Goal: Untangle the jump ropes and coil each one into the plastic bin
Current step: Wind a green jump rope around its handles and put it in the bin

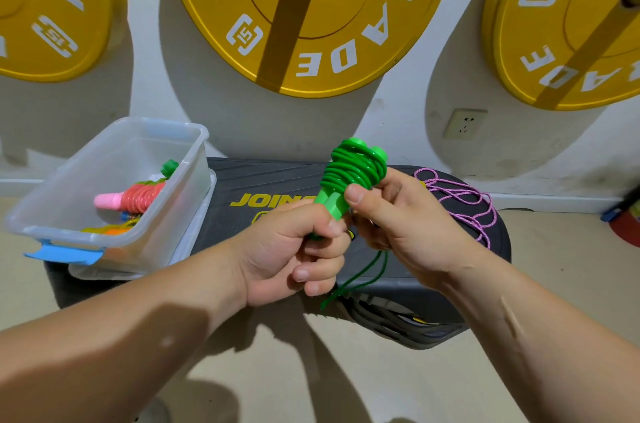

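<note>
Here, both hands meet at centre frame, above the near edge of a black step platform (277, 176), and both are clamped on the green jump rope (356, 166). The left hand (287, 249) is curled round the lower ends of the two green handles, which stand side by side and lean slightly to the right. The right hand (401, 214) grips the bundle from the right, with its thumb pressed against the handles just below the windings. The green cord is wound many times round the upper part of the handles, and a short loose loop (360, 275) hangs below the hands.

The clear plastic bin (180, 208) sits on the left end of the platform, tilted, on what looks like its lid (197, 228). In it lie a coiled red rope with a pink handle (131, 199), a green handle end (169, 167), and some orange and yellow pieces too hidden to make out. A thin pink rope (464, 201) lies in loose loops on the right part of the platform, just behind the right hand. Yellow weight plates (346, 7) hang on the far wall, above a wall socket (465, 123).
</note>
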